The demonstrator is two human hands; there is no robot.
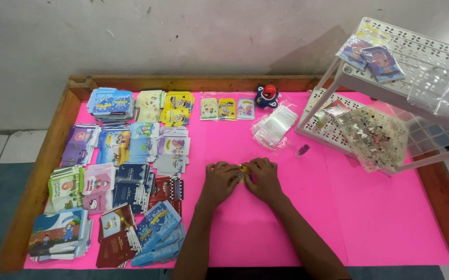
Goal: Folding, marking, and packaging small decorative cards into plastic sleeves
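Yellow packet pinched between left hand and right hand grip.

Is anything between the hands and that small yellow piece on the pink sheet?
Nothing visible. The left hand and the right hand both already touch the small yellow piece, pressing it between them on the pink sheet.

One head-worn camera looks steeply down, fairly near, at the pink-covered table against a wall.
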